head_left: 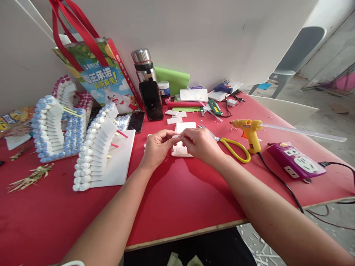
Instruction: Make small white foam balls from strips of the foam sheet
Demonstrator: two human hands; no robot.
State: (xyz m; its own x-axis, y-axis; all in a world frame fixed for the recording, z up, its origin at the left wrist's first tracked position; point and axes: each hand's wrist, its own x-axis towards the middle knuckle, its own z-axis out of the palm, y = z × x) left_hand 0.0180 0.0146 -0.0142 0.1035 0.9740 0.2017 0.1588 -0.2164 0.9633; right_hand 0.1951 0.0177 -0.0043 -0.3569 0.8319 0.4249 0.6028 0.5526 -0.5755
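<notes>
At left on the worktop [83,221] stands a carrier bag [111,83], contents hidden, then a capped steel bottle [144,75] and a jar [164,89]. The left hand's [156,147] fingers pinch a thin white piece [179,136], its long axis roughly crosswise between the 2 hands; the right hand's [202,143] fingers pinch it too.
</notes>
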